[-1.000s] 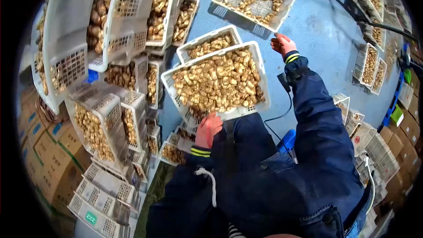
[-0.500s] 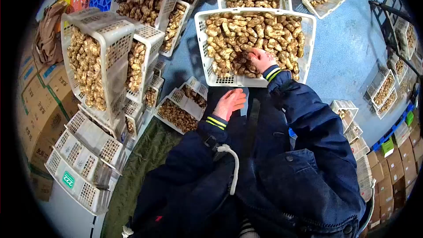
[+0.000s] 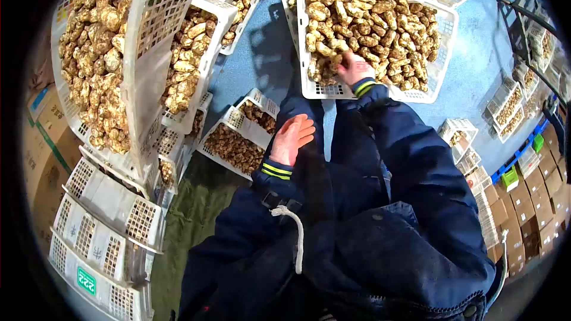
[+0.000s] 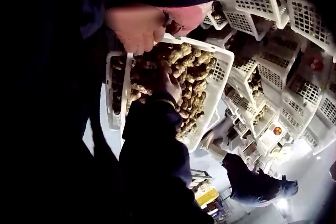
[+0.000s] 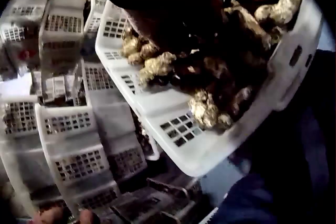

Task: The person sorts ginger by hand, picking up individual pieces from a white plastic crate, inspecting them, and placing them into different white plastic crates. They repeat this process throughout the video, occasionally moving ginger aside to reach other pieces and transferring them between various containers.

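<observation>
A white crate (image 3: 443, 53) full of knobbly brown-and-cream roots (image 3: 380, 30) lies in front of the person's knees. The right hand (image 3: 355, 69) reaches into its near left part, fingertips down among the roots; whether it grips one is hidden. In the left wrist view the same right hand (image 4: 171, 86) is on the roots. The left hand (image 3: 291, 138) hangs below the crate's near left corner, palm up, fingers extended, holding nothing. The right wrist view shows roots (image 5: 205, 109) near the crate's corner (image 5: 194, 163), with the right hand mostly dark.
Tall stacked crates of roots (image 3: 95, 71) stand close on the left, with empty-looking crates (image 3: 113, 202) below them. Two small crates of roots (image 3: 235, 148) lie left of the knees. More crates (image 3: 508, 107) and cardboard boxes (image 3: 523, 202) line the right side. A person (image 4: 252, 182) appears in the left wrist view.
The right hand has come from beside the far crate to the roots in the near one. The left hand has left the near crate's edge. The view has shifted.
</observation>
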### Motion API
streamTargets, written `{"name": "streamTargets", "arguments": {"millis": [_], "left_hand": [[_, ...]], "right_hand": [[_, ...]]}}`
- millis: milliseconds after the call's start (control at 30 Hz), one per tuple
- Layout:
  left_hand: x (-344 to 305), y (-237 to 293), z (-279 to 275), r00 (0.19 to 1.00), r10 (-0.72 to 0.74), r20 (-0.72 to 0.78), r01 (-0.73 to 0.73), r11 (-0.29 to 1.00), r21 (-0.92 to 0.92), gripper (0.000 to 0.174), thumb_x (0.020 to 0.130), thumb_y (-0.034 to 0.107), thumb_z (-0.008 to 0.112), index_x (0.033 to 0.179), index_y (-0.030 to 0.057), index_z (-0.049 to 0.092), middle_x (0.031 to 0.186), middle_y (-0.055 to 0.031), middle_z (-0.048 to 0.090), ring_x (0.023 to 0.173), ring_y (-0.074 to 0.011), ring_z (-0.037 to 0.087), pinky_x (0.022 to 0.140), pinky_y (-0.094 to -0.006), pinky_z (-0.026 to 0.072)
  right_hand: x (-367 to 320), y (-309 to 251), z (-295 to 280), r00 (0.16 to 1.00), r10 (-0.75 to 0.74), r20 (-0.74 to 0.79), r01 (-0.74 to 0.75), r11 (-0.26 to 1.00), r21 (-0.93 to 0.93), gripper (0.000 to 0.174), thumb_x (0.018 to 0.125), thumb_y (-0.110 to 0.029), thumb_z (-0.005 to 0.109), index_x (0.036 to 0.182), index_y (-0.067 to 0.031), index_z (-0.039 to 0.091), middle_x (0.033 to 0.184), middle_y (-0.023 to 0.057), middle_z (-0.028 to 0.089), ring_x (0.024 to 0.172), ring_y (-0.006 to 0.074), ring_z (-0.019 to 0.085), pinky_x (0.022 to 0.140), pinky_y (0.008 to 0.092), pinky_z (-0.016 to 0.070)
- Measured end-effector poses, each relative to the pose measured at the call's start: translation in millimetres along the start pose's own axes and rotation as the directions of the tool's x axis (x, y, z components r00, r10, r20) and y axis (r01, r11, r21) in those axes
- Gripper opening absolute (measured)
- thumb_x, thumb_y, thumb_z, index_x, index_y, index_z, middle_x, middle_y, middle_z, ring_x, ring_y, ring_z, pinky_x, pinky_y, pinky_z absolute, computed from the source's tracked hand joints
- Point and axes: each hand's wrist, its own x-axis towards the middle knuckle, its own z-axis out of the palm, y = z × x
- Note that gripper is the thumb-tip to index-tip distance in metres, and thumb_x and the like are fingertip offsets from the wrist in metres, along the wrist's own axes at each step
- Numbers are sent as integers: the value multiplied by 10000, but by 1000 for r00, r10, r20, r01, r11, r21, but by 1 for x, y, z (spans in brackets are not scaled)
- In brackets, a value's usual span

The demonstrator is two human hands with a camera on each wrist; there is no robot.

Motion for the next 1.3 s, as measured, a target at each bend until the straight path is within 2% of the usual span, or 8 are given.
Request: {"name": "streamTargets", "arguments": {"millis": [133,267,567,667,767,900,1067,1300], "left_hand": [[2,1,-6,1000,-23,2,23,999,-22,403,857,312,496,1144,30,468,1100,-160,529,990,-271,527,847,-391,414],[-1,-2,-12,996,2,88,4,998,-70,397,862,311,490,1142,29,470,1098,-157,531,993,-270,528,845,-387,416],[1,-8,-13,999,-25,27,26,999,-37,422,862,315,489,1171,32,442,1133,-172,501,1042,-282,496,882,-398,392],[-2,-7,-11,1000,-30,-9,30,999,27,465,866,328,473,1208,20,403,1167,-183,474,1056,-291,486,896,-398,385],[-2,-11,-14,1000,8,3,-7,1000,-31,428,870,316,475,1172,14,444,1119,-181,511,1003,-274,524,857,-393,414],[-2,-12,-12,1000,-10,2,10,1000,-20,440,864,306,482,1189,16,428,1143,-182,495,1023,-282,510,873,-398,403],[3,-18,-23,999,3,53,-1,999,-52,458,855,319,489,1196,21,423,1157,-182,486,1049,-285,494,891,-410,387],[1,-19,-28,998,-22,60,26,997,-67,514,869,325,448,1253,-1,347,1252,-206,399,1136,-309,414,950,-419,328]], "right_hand": [[-10,32,-30,765,-113,-634,132,991,-17,394,735,-264,609,1038,-37,500,900,147,587,831,319,561,713,377,456],[-11,-38,6,988,64,142,-42,987,-156,389,736,-378,571,1032,-129,534,1002,155,570,906,309,562,742,404,454],[-6,-54,78,975,217,-53,-218,976,-8,370,773,-384,490,935,-81,629,936,159,615,930,295,568,806,371,443],[2,-35,109,880,463,107,-464,789,402,381,770,-346,537,1021,-64,590,817,113,632,794,230,604,709,321,468],[14,-24,124,825,435,360,-368,-70,927,195,775,-86,540,963,-58,585,601,21,530,449,128,464,399,262,372],[2,-39,94,830,532,167,-52,-225,973,270,798,-60,513,1066,-49,542,659,22,547,461,128,463,386,255,374],[32,33,177,985,59,-161,-3,944,329,296,814,-183,498,1086,-75,536,809,104,619,735,216,594,651,305,479],[17,-61,91,979,206,-2,-203,959,-196,308,794,-191,432,1079,-104,510,1028,143,551,853,308,589,685,402,481]]}}
